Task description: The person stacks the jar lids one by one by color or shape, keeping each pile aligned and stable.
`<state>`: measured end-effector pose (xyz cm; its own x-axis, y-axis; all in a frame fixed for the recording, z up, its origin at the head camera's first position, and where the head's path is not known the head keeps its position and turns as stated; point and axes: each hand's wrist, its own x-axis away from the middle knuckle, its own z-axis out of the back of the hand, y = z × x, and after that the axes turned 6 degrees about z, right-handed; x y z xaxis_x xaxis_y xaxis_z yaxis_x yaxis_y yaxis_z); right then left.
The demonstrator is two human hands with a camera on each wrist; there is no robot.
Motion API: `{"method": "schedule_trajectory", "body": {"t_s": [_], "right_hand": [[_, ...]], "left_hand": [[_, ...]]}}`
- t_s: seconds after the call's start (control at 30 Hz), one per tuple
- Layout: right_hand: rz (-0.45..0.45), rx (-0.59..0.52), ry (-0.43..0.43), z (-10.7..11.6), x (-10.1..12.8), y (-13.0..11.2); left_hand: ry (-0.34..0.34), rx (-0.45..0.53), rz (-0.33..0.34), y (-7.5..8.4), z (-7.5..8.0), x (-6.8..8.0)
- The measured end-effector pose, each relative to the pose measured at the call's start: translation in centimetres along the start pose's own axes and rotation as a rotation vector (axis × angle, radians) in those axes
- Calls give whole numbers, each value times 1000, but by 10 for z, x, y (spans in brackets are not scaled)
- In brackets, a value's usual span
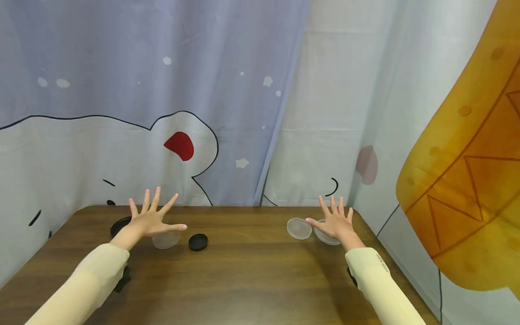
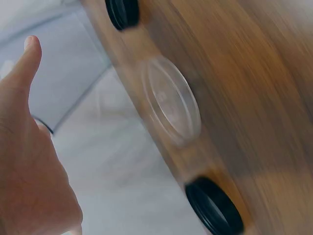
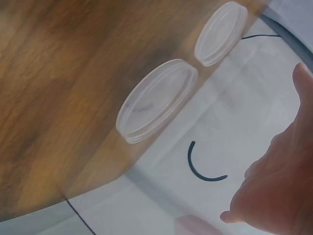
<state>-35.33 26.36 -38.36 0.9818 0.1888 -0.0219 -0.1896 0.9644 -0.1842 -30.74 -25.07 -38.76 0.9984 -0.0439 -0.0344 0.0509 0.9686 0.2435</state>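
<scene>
Wood-grained brown table (image 1: 252, 275) carries flat round lids, nothing in any of them. Cream sleeves lead forward to both hands. Left hand (image 1: 151, 220) hovers with fingers splayed and straight, grasping nothing, above a clear plastic lid (image 1: 166, 239); a small black lid (image 1: 197, 242) lies just beside it, a larger black lid (image 1: 120, 224) behind the wrist. Right hand (image 1: 336, 222), fingers spread, holds nothing, over one clear shallow lid (image 1: 326, 237), thumb near another (image 1: 299, 228). Cartoon-printed curtain (image 1: 203, 113) hangs behind.

table (image 1: 252, 271): I see dark brown wood grain
small lid (image 1: 198, 242): black
round lids (image 1: 299, 228): clear
sleeves (image 1: 375, 280): cream
curtain (image 1: 467, 180): orange, triangle lines
</scene>
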Motion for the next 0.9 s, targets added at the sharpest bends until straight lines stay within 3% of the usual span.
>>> {"method": "schedule_trajectory", "body": {"t_s": [0.27, 0.5, 0.63, 0.9], "right_hand": [[-14, -11, -6, -3, 8, 15], [-27, -48, -26, -7, 12, 27], [-29, -67, -39, -9, 14, 33], [-48, -85, -68, -10, 18, 45]], "left_hand": [[-19, 41, -87, 46, -13, -9], [-59, 45, -130, 88, -48, -20], [-82, 94, -181, 119, -64, -22], [-56, 183, -319, 186, -83, -23]]}}
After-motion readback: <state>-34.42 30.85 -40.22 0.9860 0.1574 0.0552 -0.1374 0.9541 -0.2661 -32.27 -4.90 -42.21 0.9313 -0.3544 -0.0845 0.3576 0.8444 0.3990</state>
